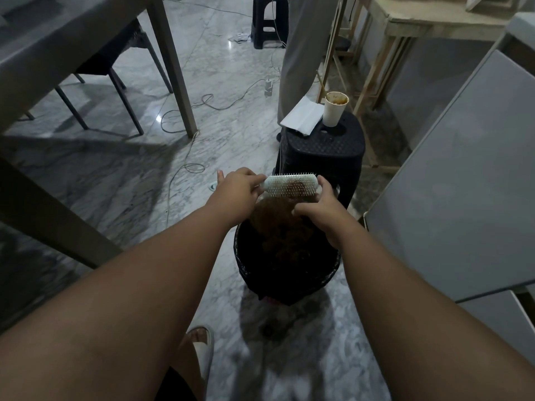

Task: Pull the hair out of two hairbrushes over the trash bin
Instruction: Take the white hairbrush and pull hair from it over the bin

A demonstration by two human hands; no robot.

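Note:
A pale green hairbrush (pixel 291 184) lies sideways in the air above the black trash bin (pixel 330 273), bristles facing me. My left hand (pixel 236 192) grips its handle end on the left. My right hand (pixel 320 206) pinches a mass of brown hair (pixel 278 218) that stretches from the bristles down into the bin. More brown hair fills the bin. Only one hairbrush is in view.
Just behind the bin stands a black plastic stool (pixel 324 149) bearing a paper cup (pixel 335 108) and a white folded paper (pixel 302 114). A person's grey trouser leg (pixel 298 53) stands behind it. Table legs and chairs at left, cables on the marble floor, grey cabinet at right.

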